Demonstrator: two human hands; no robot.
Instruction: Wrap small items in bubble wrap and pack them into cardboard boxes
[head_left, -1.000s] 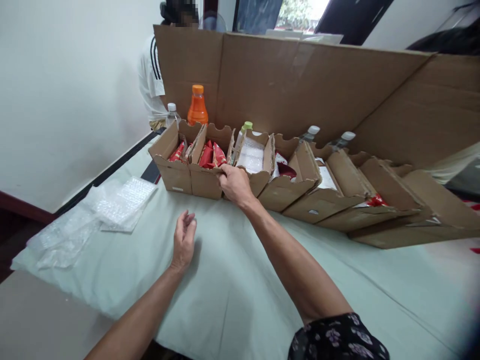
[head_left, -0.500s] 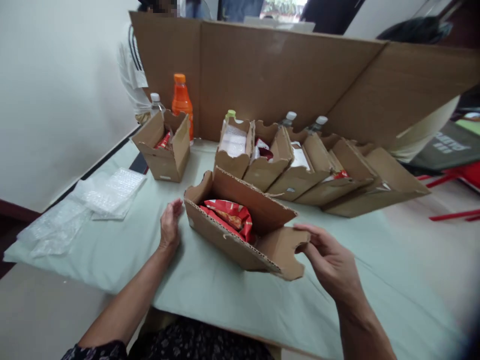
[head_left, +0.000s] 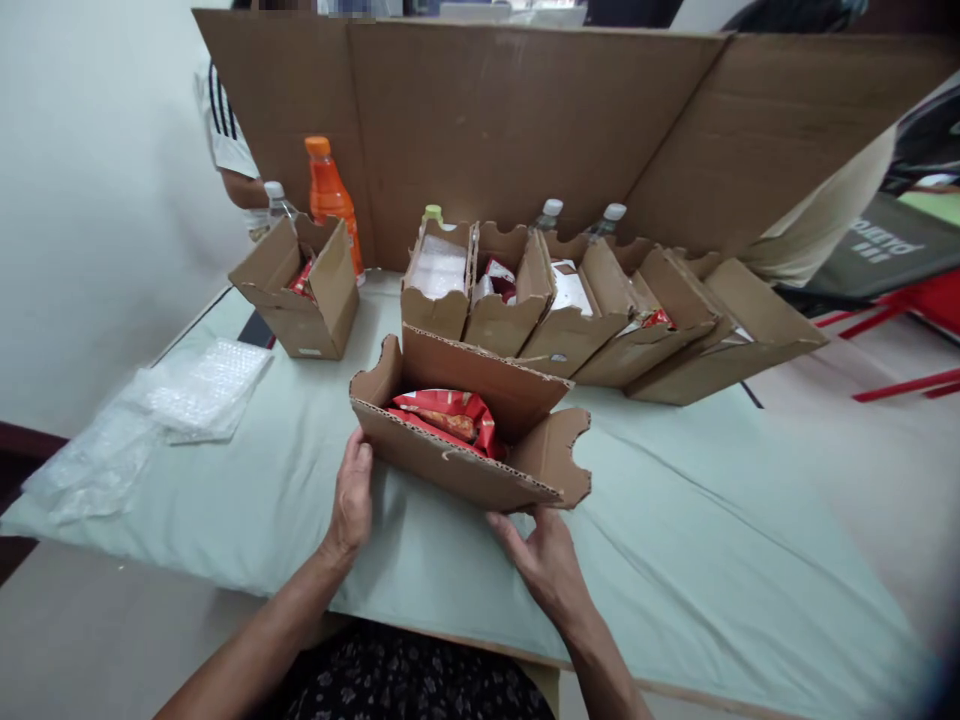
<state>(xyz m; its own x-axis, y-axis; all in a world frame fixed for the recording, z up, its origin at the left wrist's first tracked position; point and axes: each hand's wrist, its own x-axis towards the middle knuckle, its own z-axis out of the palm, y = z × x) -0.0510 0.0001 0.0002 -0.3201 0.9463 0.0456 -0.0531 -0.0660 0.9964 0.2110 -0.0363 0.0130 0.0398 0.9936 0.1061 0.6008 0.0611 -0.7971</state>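
A cardboard box (head_left: 450, 470), open at the top, sits before me at a slant, its right end tipped up off the cloth. Inside lies a red snack packet (head_left: 457, 420). My left hand (head_left: 352, 500) presses against the box's near left corner, fingertips partly hidden by it. Under the right end is my right hand (head_left: 544, 560), thumb at the lower front edge and the other fingers out of sight beneath. Both hands grip this box between them.
Several similar boxes (head_left: 585, 340) stand in a row behind. Another box (head_left: 300, 320) stands back left, beside an orange bottle (head_left: 331, 200). Bubble wrap (head_left: 202, 390) lies on the left. A tall cardboard screen (head_left: 510, 130) closes the back; a person's sleeve (head_left: 225, 125) shows beyond.
My right hand has left the cut-out at the box's right end and moved left, under its front edge. My left hand has come against the near left corner. The view has tilted down.
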